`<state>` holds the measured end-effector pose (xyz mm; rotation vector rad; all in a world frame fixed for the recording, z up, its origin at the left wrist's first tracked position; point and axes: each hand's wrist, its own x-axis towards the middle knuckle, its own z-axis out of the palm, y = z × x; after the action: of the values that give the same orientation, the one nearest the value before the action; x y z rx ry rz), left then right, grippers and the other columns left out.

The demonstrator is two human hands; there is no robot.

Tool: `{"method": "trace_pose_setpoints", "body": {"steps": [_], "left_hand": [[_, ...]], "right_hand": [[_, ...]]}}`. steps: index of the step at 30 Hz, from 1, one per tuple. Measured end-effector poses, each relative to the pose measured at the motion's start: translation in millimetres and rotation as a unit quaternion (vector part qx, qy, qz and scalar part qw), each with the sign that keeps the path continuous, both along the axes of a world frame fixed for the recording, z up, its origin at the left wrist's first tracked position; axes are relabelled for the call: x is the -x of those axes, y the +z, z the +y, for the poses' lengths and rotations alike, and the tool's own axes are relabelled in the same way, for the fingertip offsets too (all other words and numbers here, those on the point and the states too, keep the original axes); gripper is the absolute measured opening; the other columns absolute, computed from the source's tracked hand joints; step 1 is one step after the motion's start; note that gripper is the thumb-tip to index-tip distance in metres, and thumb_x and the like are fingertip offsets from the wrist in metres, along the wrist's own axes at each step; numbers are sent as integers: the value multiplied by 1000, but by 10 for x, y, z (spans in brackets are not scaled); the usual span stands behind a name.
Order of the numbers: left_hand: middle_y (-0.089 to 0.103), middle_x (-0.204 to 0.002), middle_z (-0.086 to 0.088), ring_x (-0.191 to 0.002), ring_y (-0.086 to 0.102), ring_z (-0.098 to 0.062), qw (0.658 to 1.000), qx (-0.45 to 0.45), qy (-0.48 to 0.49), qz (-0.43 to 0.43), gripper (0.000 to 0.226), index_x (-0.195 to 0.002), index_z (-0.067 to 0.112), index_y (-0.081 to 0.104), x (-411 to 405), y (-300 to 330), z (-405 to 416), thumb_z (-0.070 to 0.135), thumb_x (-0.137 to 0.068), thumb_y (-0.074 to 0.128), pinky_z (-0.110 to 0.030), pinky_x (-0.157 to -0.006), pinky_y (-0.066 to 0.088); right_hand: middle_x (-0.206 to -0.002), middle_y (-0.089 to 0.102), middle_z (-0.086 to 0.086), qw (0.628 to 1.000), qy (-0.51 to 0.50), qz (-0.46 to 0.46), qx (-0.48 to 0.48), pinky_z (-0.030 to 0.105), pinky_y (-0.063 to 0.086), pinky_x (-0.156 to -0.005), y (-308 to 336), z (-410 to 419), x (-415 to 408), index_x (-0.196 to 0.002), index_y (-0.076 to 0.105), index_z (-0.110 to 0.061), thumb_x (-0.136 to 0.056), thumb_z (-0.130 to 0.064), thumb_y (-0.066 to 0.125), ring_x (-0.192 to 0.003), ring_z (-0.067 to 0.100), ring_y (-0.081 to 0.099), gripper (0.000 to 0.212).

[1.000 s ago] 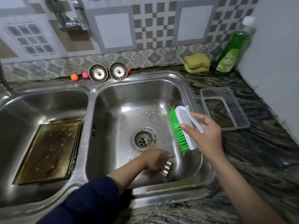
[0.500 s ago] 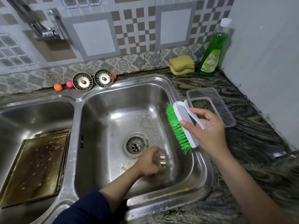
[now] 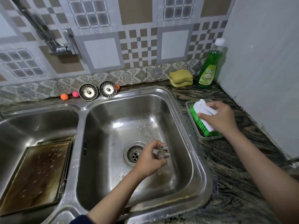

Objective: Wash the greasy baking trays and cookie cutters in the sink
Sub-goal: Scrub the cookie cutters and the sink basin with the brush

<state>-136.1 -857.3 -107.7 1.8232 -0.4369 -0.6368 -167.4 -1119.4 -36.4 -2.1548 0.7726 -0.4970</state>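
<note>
Spanning the counter [image 3: 229,183], the double sink [image 3: 200,159] holds a greasy baking tray [image 3: 37,173] in its left basin; the right hand [image 3: 216,117] grips a green-bristled brush [image 3: 202,117] over a clear tray [image 3: 192,117], and the left hand [image 3: 150,159] pinches a small metal cookie cutter [image 3: 163,153] (blurred) beside the drain [image 3: 134,154]

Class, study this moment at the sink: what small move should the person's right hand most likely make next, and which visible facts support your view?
Probably let go of the scrubbing brush. The right hand holds it over the clear plastic tray on the counter, with the bristles already inside the tray. The left hand pinches a small metal cookie cutter above the right basin's drain, so a free hand would likely help rinse it.
</note>
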Motion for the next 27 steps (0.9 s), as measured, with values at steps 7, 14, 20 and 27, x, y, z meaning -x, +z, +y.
{"method": "trace_pose_setpoints", "body": {"steps": [7,14,20,27], "left_hand": [[62,-96,-2,-65,65,-1,1000,9,26,-11,36,-100,15,61,35,61,67,5,-70,79,-17,-60,50],[64,-91,5,-67,66,1,997,27,71,-11,34,-99,13,62,43,183,112,10,-71,81,-25,-67,58],[62,-97,-9,-78,64,-15,960,134,129,208,23,-108,12,62,3,209,190,11,-86,66,-33,-77,53],[69,-81,-15,-65,69,-23,842,359,130,382,32,-105,4,61,16,325,208,3,-74,53,-35,-58,59]], "right_hand": [[-123,57,17,993,28,82,86,32,39,-68,-177,-14,-124,-122,51,-9,-78,-26,76,-108,36,55,53],[-109,59,15,978,28,166,122,33,38,-58,102,0,-158,-110,41,-11,-73,-24,76,-81,27,49,52],[-101,53,1,997,31,-66,36,24,43,-51,506,607,140,-113,44,-17,-75,-21,76,-78,20,55,50],[-87,72,10,935,175,-117,-286,27,55,-57,15,1532,292,-105,51,-19,-73,-1,78,-72,18,72,46]]}}
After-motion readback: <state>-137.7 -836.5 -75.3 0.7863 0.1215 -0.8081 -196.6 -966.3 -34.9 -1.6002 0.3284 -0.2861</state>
